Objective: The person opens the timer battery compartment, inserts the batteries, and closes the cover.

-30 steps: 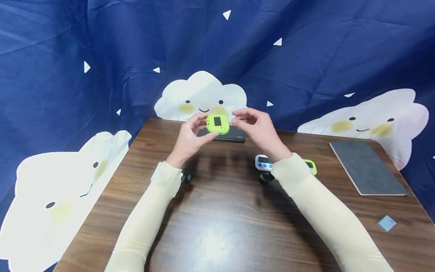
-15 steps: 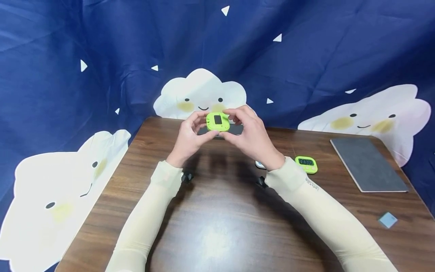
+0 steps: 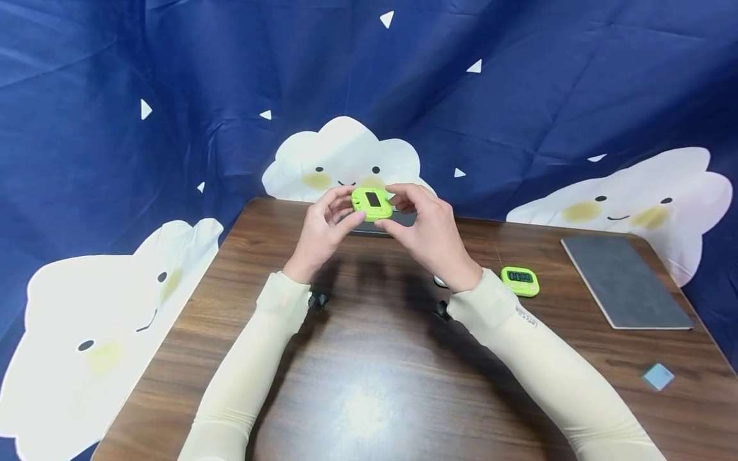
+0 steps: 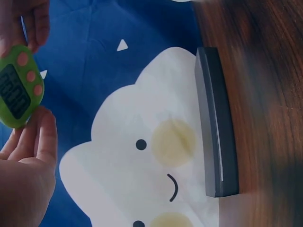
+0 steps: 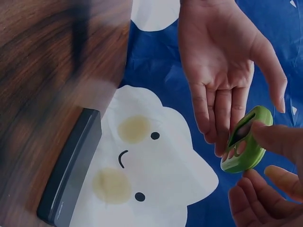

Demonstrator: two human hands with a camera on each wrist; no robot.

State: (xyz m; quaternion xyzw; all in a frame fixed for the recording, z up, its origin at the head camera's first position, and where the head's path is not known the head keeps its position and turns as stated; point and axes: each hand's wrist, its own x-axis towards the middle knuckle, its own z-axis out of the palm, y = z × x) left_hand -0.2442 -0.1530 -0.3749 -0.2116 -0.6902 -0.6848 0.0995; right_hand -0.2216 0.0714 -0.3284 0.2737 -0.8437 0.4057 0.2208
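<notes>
Raised over the far side of the table, a lime-green digital kitchen timer (image 3: pixel 364 209) shows its back, with a dark rectangle on it, in the head view. My left hand (image 3: pixel 319 234) holds its left side between thumb and fingers. On the opposite side my right hand (image 3: pixel 434 232) pinches it, thumb low and index finger at the top edge. The left wrist view shows the timer's front (image 4: pixel 16 92), with its screen and round pinkish buttons. A second green timer (image 3: pixel 520 282) lies beyond my right sleeve. A white timer (image 3: pixel 439 281) is mostly hidden by my right wrist.
A dark flat box (image 3: pixel 375 227) lies at the table's back edge, behind the hands. On the right are a grey notebook (image 3: pixel 625 282) and a small light-blue square (image 3: pixel 658 376). A blue curtain (image 3: pixel 323 57) with clouds hangs close behind the wooden table (image 3: pixel 369 358).
My right hand has moved left and down from beside the green timer and taken hold of it. The timer has tilted slightly. My right forearm now uncovers the second green timer and covers the white one.
</notes>
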